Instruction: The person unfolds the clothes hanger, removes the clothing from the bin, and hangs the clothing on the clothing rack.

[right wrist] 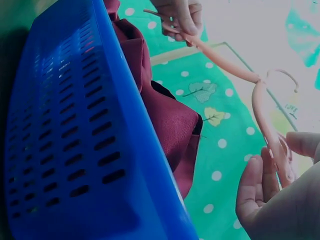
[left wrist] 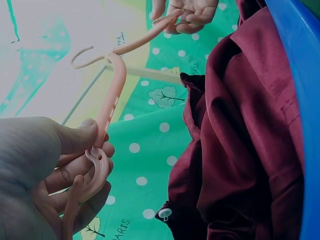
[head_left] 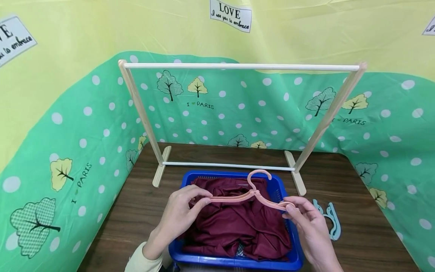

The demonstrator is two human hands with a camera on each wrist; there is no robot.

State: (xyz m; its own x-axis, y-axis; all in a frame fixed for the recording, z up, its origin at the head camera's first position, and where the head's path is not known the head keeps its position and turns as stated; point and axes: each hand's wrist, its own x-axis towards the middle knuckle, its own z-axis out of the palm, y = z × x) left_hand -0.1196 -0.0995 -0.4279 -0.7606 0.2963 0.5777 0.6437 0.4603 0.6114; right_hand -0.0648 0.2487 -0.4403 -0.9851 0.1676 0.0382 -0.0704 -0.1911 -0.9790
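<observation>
L hand (head_left: 179, 211) pinching one arm of pink folding hanger (head_left: 234, 198), R hand (head_left: 308, 224) pinching the other, thumb vs fingers; prob two-ended to steady the hinged arms. Hanger's held over maroon buttoned garment (head_left: 234, 226) in blue slotted basket (head_left: 261, 263), which likely keeps it contained.

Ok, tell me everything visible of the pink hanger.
The pink hanger looks like plastic, with a curved open hook, two arms meeting at a central joint, and slots along one arm. Its arms are spread and its hook points up, above the maroon cloth in the blue basket. The left hand pinches one arm, the right hand the other; nothing else appears to touch it.
</observation>
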